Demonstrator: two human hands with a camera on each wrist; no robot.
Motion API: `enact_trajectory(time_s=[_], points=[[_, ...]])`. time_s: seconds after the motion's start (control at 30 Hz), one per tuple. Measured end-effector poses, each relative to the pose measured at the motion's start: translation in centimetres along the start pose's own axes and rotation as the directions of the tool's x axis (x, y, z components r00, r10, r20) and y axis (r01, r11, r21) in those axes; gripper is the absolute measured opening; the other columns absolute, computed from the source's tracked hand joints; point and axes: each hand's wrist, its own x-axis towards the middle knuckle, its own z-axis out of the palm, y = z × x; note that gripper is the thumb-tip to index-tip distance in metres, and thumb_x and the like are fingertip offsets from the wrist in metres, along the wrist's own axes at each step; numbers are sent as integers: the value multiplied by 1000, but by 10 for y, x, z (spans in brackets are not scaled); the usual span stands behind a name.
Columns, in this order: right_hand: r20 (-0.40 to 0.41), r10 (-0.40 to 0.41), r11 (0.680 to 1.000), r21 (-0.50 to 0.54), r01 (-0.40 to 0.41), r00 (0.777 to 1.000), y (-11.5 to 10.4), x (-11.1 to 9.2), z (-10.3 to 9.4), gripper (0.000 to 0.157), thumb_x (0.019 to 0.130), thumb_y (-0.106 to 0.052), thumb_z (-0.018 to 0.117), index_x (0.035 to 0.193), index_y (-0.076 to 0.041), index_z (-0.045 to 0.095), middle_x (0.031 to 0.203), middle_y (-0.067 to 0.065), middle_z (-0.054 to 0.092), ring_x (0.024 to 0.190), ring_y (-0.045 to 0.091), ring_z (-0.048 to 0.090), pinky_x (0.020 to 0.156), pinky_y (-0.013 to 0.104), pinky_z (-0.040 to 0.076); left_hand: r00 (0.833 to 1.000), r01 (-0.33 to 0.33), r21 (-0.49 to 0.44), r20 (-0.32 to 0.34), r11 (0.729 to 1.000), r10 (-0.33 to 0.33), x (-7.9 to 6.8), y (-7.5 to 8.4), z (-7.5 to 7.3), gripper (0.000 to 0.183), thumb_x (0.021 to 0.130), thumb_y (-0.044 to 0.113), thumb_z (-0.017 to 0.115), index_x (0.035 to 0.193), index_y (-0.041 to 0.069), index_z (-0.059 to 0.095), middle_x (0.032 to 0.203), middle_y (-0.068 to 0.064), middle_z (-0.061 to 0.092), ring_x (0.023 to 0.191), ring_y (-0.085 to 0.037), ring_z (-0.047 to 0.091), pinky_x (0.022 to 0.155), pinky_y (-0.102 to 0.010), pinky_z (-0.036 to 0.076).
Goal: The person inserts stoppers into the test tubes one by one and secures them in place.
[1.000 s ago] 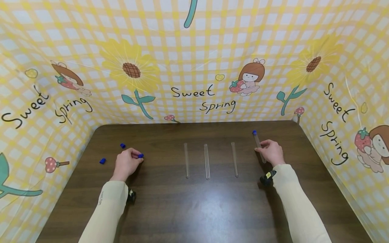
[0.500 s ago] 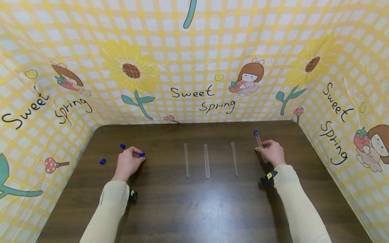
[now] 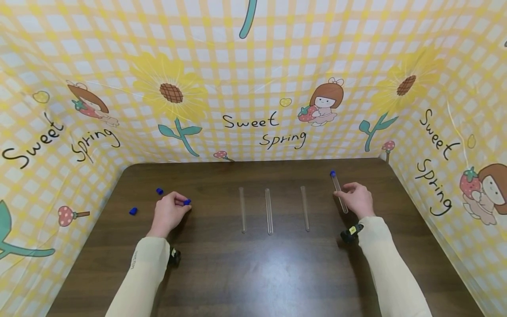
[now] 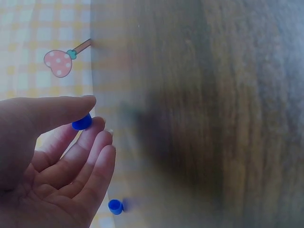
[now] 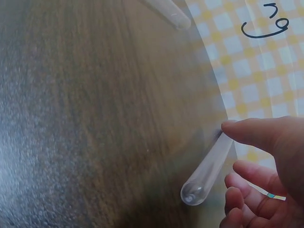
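In the head view, my left hand [image 3: 168, 213] pinches a small blue cap [image 3: 187, 202] above the table's left half. The left wrist view shows that same cap [image 4: 82, 122] between thumb and fingertip. At the right, my right hand [image 3: 357, 200] holds a clear test tube [image 3: 343, 204] by its middle. A blue cap [image 3: 332, 173] closes its far end. The right wrist view has the thumb across the tube [image 5: 204, 175], its rounded end toward the camera. Whether the tube touches the table cannot be told. Two loose blue caps [image 3: 159, 191] [image 3: 133, 211] lie left of my left hand.
Three uncapped test tubes, left [image 3: 242, 211], middle [image 3: 269, 211] and right [image 3: 305, 209], lie roughly parallel on the brown table [image 3: 222, 273] between the hands. A yellow checked cloth [image 3: 245, 79] with printed flowers walls in the back and both sides.
My left hand has shifted slightly right with the pinched cap. My right hand has edged to the right, and its tube has moved a little the same way. The other tubes lie as before.
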Motion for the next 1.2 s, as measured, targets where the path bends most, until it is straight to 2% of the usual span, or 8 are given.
enact_trajectory(time_s=[0.37, 0.63, 0.87, 1.2], points=[[-22, -19, 1000, 22, 20, 1000, -7, -3, 3, 52, 93, -33, 74, 126, 5, 62, 99, 18, 67, 81, 29, 60, 67, 37, 45, 1000, 4, -8, 6, 1000, -4, -2, 5, 3, 18, 91, 8, 77, 102, -2, 67, 93, -16, 71, 86, -30, 72, 80, -48, 56], [7, -27, 994, 105, 26, 1000, -14, -7, 8, 55, 94, -35, 75, 131, 2, 60, 97, 15, 64, 65, 23, 57, 56, 34, 47, 1000, 8, -16, 3, 1000, -8, -2, 6, 6, 19, 90, 8, 78, 101, -2, 67, 93, -15, 71, 86, -30, 72, 80, -47, 56], [26, -57, 994, 97, 54, 998, -23, -11, 12, 55, 95, -36, 73, 132, 2, 60, 99, 15, 65, 79, 26, 56, 65, 35, 46, 1000, 3, -27, -4, 1000, -3, -3, 9, 8, 19, 89, 8, 78, 101, -2, 67, 92, -15, 71, 86, -30, 72, 79, -46, 56], [33, -112, 988, 108, 107, 993, -34, -14, 16, 52, 95, -33, 74, 131, 3, 62, 97, 14, 66, 79, 25, 57, 67, 35, 46, 1000, -5, -41, -16, 999, 4, -2, 11, 10, 18, 91, 10, 77, 102, -2, 68, 94, -15, 72, 87, -30, 72, 81, -47, 56]])
